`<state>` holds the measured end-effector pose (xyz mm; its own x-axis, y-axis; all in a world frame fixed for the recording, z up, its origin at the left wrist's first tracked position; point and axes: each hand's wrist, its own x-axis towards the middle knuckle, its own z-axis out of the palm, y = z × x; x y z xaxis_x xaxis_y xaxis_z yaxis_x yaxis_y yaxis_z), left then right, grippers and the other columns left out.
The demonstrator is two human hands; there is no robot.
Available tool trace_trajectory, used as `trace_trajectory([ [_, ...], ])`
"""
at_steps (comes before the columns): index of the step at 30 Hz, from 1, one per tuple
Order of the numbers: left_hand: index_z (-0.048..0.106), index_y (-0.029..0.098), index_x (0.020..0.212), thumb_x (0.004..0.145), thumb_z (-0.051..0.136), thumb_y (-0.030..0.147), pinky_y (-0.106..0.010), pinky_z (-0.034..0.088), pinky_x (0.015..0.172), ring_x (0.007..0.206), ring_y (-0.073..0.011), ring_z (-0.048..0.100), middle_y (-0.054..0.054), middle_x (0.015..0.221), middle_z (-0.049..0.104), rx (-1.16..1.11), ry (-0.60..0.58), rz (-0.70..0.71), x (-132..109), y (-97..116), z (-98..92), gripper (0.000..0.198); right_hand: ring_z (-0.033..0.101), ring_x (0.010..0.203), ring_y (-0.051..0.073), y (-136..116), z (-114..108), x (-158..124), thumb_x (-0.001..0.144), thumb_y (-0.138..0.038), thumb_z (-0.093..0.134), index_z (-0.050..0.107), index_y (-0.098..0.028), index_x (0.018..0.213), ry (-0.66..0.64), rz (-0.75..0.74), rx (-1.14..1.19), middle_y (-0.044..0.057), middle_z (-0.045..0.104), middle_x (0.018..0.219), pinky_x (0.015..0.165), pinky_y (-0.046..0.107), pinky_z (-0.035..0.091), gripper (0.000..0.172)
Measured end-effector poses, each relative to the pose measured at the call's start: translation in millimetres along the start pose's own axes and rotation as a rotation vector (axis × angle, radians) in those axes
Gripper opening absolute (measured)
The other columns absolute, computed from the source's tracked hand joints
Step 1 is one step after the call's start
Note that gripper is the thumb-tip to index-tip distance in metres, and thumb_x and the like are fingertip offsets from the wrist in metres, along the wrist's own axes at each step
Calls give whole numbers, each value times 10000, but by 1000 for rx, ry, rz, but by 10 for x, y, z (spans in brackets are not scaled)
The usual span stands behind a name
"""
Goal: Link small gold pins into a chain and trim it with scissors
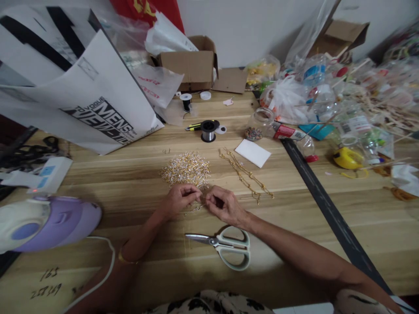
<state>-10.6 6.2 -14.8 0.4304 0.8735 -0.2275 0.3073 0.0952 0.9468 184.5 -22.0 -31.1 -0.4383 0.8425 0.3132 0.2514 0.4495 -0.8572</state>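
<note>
Two hands meet over the table, the left hand and right hand each narrowed to a pinch, seemingly for fine work; what sits between the fingertips cannot be told. One short chain lies just below them. The pile is just beyond, probably for easy reach, and scissors lie nearer the body, perhaps kept handy. Counted: one pile, one pair of scissors, two gold strands, two spools.

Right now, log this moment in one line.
left hand: fingertips pinched; right hand: fingertips pinched; anything held: too small to tell; scissors: on table; small-parts pile: beyond hands
</note>
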Motion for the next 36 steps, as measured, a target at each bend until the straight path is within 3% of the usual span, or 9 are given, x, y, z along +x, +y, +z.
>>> trace_trajectory([
  [8,650,110,771,771,613,311,-167,396,489,508,-63,496,-4,652,627,-18,-2,-8,1,-60,-9,205,445,590,99,-28,-4,10,827,-130,521,558,-159,795,-4,-34,-3,2,499,694,539,206,358,57],
  [24,593,112,736,774,610,363,-166,401,496,512,-57,483,15,618,575,-97,-64,-41,-14,25,14,255,437,568,93,-19,0,4,821,-131,517,557,-158,794,-6,-9,-34,-10,493,669,533,203,357,55],
  [36,566,116,736,766,594,385,-164,358,445,457,-54,442,40,529,501,-97,-64,-23,-9,24,82,272,427,553,89,-8,29,-9,847,-273,584,595,-152,800,16,58,-11,-21,479,639,524,203,354,130],
])
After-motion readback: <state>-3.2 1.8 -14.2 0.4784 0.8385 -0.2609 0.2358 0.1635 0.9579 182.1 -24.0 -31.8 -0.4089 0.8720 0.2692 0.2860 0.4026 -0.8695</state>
